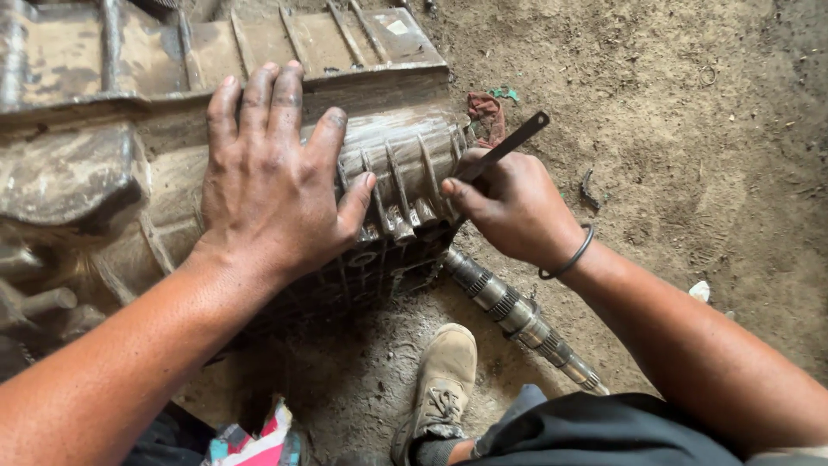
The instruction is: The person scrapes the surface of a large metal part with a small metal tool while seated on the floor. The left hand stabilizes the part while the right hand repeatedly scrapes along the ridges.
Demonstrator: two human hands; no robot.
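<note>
A crumpled dark red rag [487, 116] lies on the dusty brown dirt floor [673, 112] at about one o'clock, with a small scrap of green material [505, 92] just beyond it. Toward three o'clock a short curved dark metal fragment [588, 189] sits in the dirt, and a small white scrap [699, 291] lies further out at four o'clock. At six o'clock a worn tan lace-up boot [442, 384] rests on the ground, and a piece of bright pink, white and teal patterned cloth [259, 442] shows at seven o'clock.
</note>
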